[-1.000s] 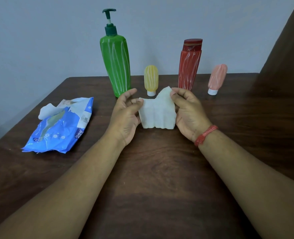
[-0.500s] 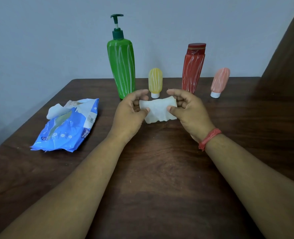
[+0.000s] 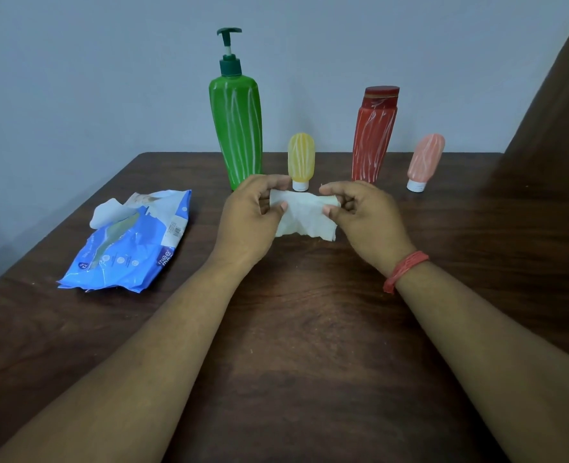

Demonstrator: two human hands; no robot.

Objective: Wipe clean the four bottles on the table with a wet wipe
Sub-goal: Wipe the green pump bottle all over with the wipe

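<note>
While four bottles stand just beyond the hands, streaked with white marks, their contents cannot be told: a green pump bottle [image 3: 236,128], a small yellow bottle [image 3: 301,157], a red bottle [image 3: 373,142] and a pink bottle [image 3: 425,160]. Left of the hands, a blue wipe pack [image 3: 126,248] lies open with a wipe [image 3: 106,212] sticking out. Between them, the left hand [image 3: 249,222] and right hand [image 3: 366,218] each pinch one end of a wet wipe [image 3: 305,217] above the table [image 3: 310,362].
</note>
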